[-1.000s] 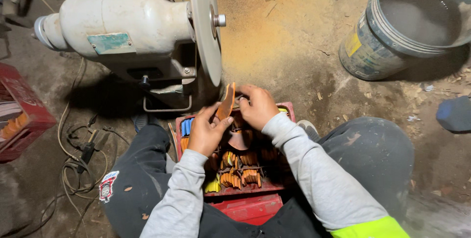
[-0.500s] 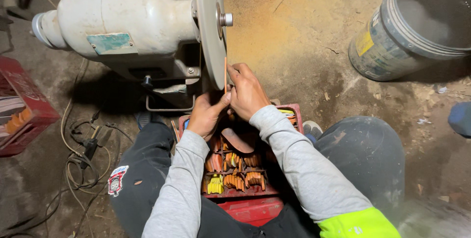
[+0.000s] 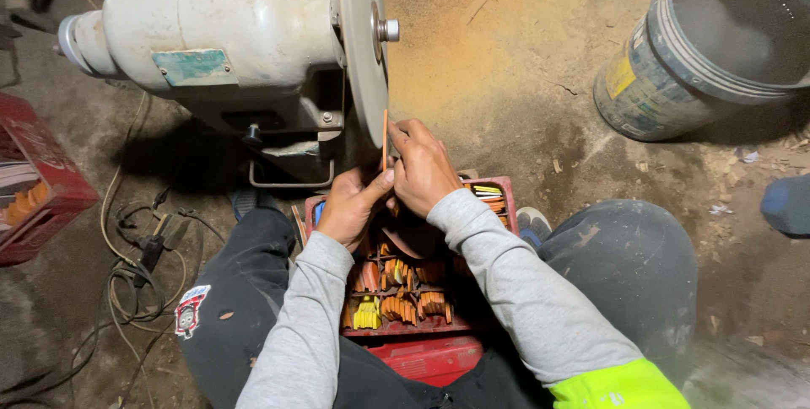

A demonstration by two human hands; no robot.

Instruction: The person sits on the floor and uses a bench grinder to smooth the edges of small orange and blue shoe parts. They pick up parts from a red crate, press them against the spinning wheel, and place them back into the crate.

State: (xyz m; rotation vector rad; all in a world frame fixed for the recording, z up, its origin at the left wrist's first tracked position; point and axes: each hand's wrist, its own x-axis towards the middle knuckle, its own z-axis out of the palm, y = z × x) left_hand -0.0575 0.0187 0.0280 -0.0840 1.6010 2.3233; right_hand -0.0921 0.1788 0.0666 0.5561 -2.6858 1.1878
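Observation:
Both hands hold one thin orange-brown wooden piece (image 3: 385,135) upright, edge-on, against the flat face of a grey sanding disc (image 3: 363,38). My left hand (image 3: 348,205) pinches its lower part from the left. My right hand (image 3: 422,164) grips it from the right, fingers up near the disc. The disc belongs to a white motor (image 3: 211,29) standing on the dirt floor. Beneath my wrists, between my knees, a red crate (image 3: 506,194) holds several similar orange pieces and a yellow one.
A dirty grey bucket (image 3: 666,80) stands at the upper right. Another red crate (image 3: 34,181) sits at the left edge. Tangled cables (image 3: 135,266) lie on the floor by my left leg. Sawdust covers the ground behind the disc. A blue object (image 3: 789,202) is at the right edge.
Both hands lifted the wooden piece from just above the crate up to the disc's face and turned it edge-on. The view has shifted slightly.

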